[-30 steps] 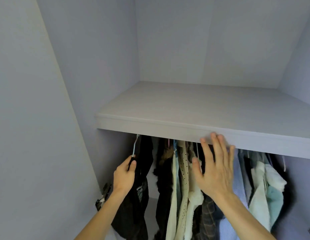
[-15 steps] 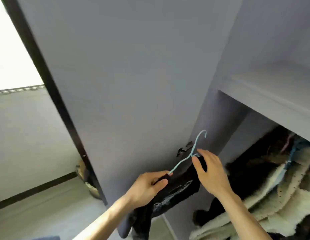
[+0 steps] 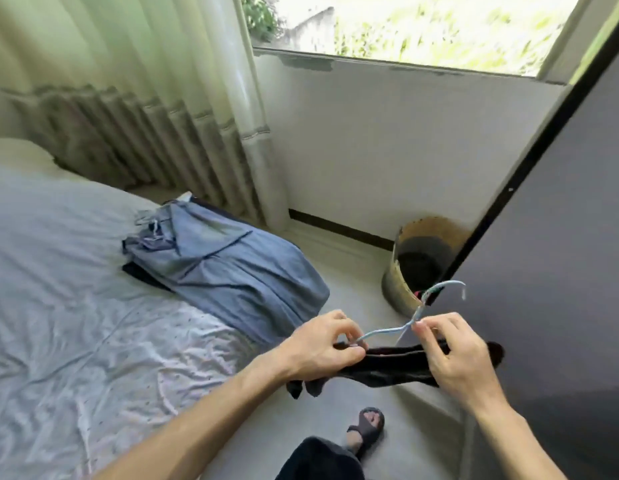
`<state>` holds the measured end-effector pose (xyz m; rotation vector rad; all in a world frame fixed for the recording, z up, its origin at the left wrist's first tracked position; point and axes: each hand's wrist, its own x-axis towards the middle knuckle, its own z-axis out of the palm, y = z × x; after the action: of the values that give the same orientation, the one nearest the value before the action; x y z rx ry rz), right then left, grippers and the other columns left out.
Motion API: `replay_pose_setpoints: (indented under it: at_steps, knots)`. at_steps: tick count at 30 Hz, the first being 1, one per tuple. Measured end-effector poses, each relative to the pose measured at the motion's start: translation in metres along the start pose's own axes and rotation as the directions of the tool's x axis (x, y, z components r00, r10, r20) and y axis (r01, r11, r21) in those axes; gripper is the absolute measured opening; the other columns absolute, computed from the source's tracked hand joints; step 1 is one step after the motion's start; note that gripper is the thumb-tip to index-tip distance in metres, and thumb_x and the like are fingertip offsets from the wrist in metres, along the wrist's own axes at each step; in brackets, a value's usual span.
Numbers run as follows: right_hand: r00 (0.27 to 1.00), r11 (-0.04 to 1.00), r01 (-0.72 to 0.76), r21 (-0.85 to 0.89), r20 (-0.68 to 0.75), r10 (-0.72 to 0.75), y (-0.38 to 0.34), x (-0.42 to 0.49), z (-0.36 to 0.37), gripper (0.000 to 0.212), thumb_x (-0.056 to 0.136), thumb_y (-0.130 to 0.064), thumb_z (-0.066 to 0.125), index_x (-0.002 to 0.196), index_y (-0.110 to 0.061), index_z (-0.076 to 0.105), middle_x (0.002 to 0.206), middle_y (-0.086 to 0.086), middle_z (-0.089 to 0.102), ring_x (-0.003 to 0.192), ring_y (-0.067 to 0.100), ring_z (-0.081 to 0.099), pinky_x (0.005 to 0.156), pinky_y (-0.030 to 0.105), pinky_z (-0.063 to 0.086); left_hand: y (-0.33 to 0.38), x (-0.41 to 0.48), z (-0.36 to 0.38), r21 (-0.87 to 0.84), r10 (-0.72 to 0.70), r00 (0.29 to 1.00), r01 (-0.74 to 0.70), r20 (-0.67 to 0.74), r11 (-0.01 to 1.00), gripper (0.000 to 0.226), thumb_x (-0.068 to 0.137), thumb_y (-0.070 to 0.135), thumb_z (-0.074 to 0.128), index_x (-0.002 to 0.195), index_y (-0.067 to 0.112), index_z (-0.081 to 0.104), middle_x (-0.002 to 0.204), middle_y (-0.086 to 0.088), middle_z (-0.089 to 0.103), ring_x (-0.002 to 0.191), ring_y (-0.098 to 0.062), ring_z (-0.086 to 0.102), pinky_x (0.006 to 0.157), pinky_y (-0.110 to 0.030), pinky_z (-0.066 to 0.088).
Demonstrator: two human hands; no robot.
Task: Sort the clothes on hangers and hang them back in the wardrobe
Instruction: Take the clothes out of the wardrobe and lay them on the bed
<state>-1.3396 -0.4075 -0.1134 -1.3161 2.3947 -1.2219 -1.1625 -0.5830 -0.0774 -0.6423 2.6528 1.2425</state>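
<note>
A black garment (image 3: pixel 387 367) hangs on a thin light-blue hanger (image 3: pixel 424 308), held out level above the floor between the bed and the wardrobe door. My left hand (image 3: pixel 321 344) pinches the hanger's left arm and the cloth at that end. My right hand (image 3: pixel 457 351) pinches the hanger at its neck and grips the garment below. The hook points up and to the right. A pile of blue clothes on hangers (image 3: pixel 225 268) lies on the bed's corner, with a dark piece under it.
The bed (image 3: pixel 76 289) with a pale sheet fills the left. The open grey wardrobe door (image 3: pixel 543 271) stands on the right. A woven basket (image 3: pixel 418 265) sits on the floor by the wall under the window. Curtains hang at the back left. My sandalled foot (image 3: pixel 366 427) is below.
The view has swung from the wardrobe interior to the bed and window. The black garment on its blue hanger came off the rail, and both hands now hold it out flat.
</note>
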Motion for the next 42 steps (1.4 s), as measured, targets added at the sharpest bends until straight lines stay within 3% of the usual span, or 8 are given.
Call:
replay_pose_setpoints:
  at_steps: [6,12,18,22,28,35,38,42]
  knots:
    - [0.921,0.949,0.296,0.110,0.232,-0.314,-0.097,0.004,0.095,0.037,0.093,-0.053,0.051,0.086,-0.022,0.069,0.085,-0.018,0.053,0.081,0.003,0.054,0.068,0.016,0.045,-0.037,-0.104,-0.012,-0.212,-0.251,0.897,0.183,-0.362,0.960,0.016,0.096,0.040,0.057,0.100,0.029,0.066,0.061,0.011,0.054,0.058,-0.004,0.049,0.064,-0.028,0.044]
    - [0.838,0.885,0.445,0.137,0.284,-0.465,-0.189,0.032,0.153,0.046,0.094,-0.064,0.041,0.101,-0.030,0.069,0.106,-0.019,0.063,0.111,0.006,0.048,0.095,0.029,0.036,-0.069,-0.208,-0.056,-0.423,-0.409,0.687,0.160,-0.601,0.892,0.020,0.098,0.035,0.060,0.094,0.024,0.077,0.052,0.014,0.056,0.047,-0.002,0.044,0.053,-0.015,0.030]
    - [0.851,0.953,0.169,0.250,0.451,-0.269,-0.231,0.070,0.244,0.078,0.084,-0.078,0.028,0.132,-0.024,0.057,0.132,-0.009,0.056,0.126,0.007,0.043,0.106,0.030,0.032,-0.155,-0.285,-0.111,-0.507,-0.503,0.550,0.160,-0.667,0.847,0.019,0.096,0.036,0.063,0.087,0.030,0.079,0.057,0.007,0.062,0.046,-0.003,0.039,0.053,-0.022,0.031]
    - [0.751,0.948,-0.140,0.287,0.655,-0.087,-0.253,0.091,0.323,0.076,0.074,-0.093,0.036,0.116,-0.036,0.065,0.121,-0.013,0.066,0.117,0.009,0.058,0.108,0.046,0.042,-0.229,-0.320,-0.154,-0.587,-0.552,0.489,0.096,-0.675,0.804,0.018,0.090,0.040,0.065,0.083,0.030,0.079,0.046,0.012,0.044,0.047,-0.007,0.034,0.056,-0.028,0.028]
    - [0.725,0.978,-0.141,0.156,0.689,-0.005,-0.314,0.119,0.439,0.076,0.074,-0.086,0.050,0.079,-0.010,0.048,0.071,-0.007,0.047,0.069,0.015,0.048,0.072,0.038,0.042,-0.352,-0.354,-0.232,-0.627,-0.604,0.454,0.120,-0.655,0.770,0.021,0.080,0.051,0.071,0.083,0.032,0.079,0.054,0.000,0.049,0.052,-0.008,0.037,0.063,-0.031,0.032]
    - [0.772,0.981,-0.171,0.096,0.632,0.073,-0.382,0.141,0.541,0.035,0.099,-0.049,0.049,0.079,-0.020,0.049,0.068,-0.006,0.049,0.066,0.018,0.047,0.063,0.031,0.037,-0.480,-0.368,-0.303,-0.697,-0.694,0.346,0.140,-0.631,0.703,0.016,0.088,0.043,0.072,0.084,0.028,0.079,0.051,0.005,0.036,0.053,-0.011,0.031,0.061,-0.030,0.025]
    - [0.782,0.979,-0.199,0.051,0.610,0.127,-0.394,0.149,0.581,0.030,0.098,-0.047,0.052,0.099,-0.018,0.053,0.085,-0.004,0.061,0.079,0.020,0.057,0.066,0.031,0.041,-0.526,-0.365,-0.322,-0.706,-0.716,0.324,0.171,-0.618,0.687,0.021,0.088,0.046,0.071,0.088,0.026,0.078,0.053,0.001,0.041,0.052,-0.012,0.035,0.060,-0.029,0.030]
    - [0.757,0.984,-0.172,-0.043,0.634,0.160,-0.398,0.157,0.633,0.050,0.096,-0.045,0.057,0.136,-0.016,0.047,0.129,0.002,0.060,0.123,0.023,0.055,0.103,0.035,0.041,-0.603,-0.356,-0.336,-0.732,-0.768,0.274,0.242,-0.578,0.637,0.020,0.091,0.046,0.067,0.091,0.028,0.076,0.062,0.004,0.057,0.064,-0.016,0.053,0.067,-0.031,0.042]
